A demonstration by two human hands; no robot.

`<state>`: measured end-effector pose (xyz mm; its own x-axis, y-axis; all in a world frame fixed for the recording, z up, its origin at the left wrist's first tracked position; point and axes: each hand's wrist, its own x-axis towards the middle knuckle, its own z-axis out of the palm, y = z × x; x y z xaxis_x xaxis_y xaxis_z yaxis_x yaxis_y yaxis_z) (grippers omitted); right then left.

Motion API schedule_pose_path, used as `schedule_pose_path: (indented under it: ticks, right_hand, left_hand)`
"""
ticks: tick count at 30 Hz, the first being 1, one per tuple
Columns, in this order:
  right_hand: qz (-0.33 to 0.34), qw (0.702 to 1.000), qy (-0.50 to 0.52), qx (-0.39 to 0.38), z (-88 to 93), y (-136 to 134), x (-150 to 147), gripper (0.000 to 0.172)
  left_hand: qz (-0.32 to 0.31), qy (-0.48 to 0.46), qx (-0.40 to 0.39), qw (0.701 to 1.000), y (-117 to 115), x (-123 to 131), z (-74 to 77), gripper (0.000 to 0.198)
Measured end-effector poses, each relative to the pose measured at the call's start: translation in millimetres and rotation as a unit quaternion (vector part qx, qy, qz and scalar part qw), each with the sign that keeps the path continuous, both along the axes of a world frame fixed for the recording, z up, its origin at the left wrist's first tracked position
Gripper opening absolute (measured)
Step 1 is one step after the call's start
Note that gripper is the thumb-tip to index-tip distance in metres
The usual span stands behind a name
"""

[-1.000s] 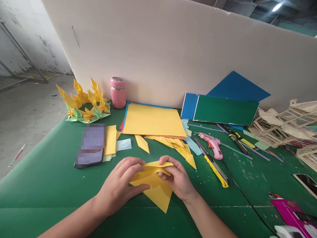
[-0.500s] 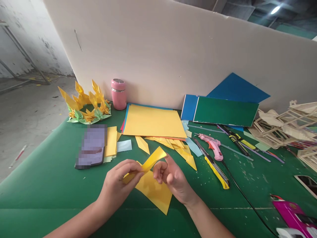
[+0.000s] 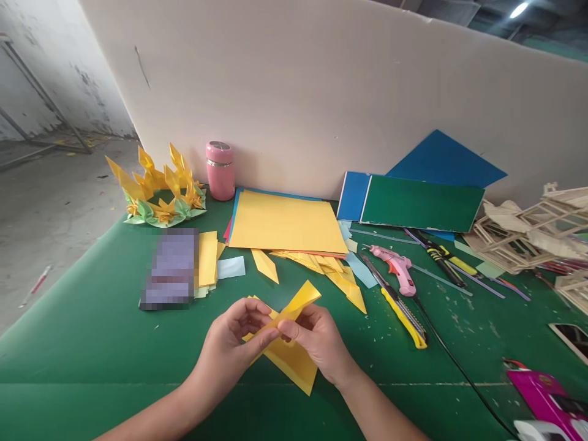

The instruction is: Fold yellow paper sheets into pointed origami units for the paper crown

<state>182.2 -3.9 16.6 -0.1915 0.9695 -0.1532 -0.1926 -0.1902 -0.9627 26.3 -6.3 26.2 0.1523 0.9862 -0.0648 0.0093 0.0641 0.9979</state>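
Observation:
A folded strip of yellow paper (image 3: 301,299) is pinched between my two hands above the table. My left hand (image 3: 234,334) grips its left part, thumb in front and fingers behind. With thumb and bent fingers, my right hand (image 3: 319,340) holds it near the middle, and the strip's free end points up and right. Beneath the hands lies a flat yellow paper sheet (image 3: 294,366) on the green table (image 3: 110,361), partly covered by them. Just beyond are folded yellow paper pieces (image 3: 344,285), overlapping each other.
A stack of coloured paper (image 3: 287,223) lies at the back. To its left stand a pink flask (image 3: 220,171) and a paper crown (image 3: 165,196), with a phone (image 3: 169,269) in front. On the right are a glue gun (image 3: 395,269), a yellow utility knife (image 3: 404,318) and wooden models (image 3: 519,226).
My right hand has closed from loosely spread fingers into a pinch on the yellow strip. The strip's free end has shifted slightly right. The view has tilted a little.

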Motion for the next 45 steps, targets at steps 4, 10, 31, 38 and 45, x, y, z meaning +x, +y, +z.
schedule_pose_path:
  ticks: [4, 10, 31, 38, 45]
  right_hand:
    - [0.006, 1.0, -0.006, 0.009, 1.3, -0.4, -0.8, 0.028]
    - [0.006, 1.0, -0.004, 0.011, 1.6, -1.6, -0.9, 0.023]
    - [0.009, 0.999, -0.004, 0.04, 1.8, 0.2, 0.0, 0.022]
    - [0.005, 0.998, -0.021, 0.051, -0.2, -1.4, 1.7, 0.02]
    - [-0.018, 0.997, -0.053, 0.054, 0.4, -0.5, 0.5, 0.024]
  left_hand:
    - [-0.002, 0.012, 0.021, 1.0, 0.0, -1.6, -4.2, 0.024]
    - [-0.006, 0.011, 0.031, 0.999, 0.6, -2.6, -7.4, 0.021]
    - [-0.007, 0.021, 0.044, 0.999, 2.2, -1.4, -8.1, 0.013]
    - [-0.016, 0.049, 0.057, 0.997, 2.0, -2.4, -9.6, 0.014]
    - [-0.035, 0.115, 0.199, 0.973, 0.0, -5.3, -6.8, 0.016]
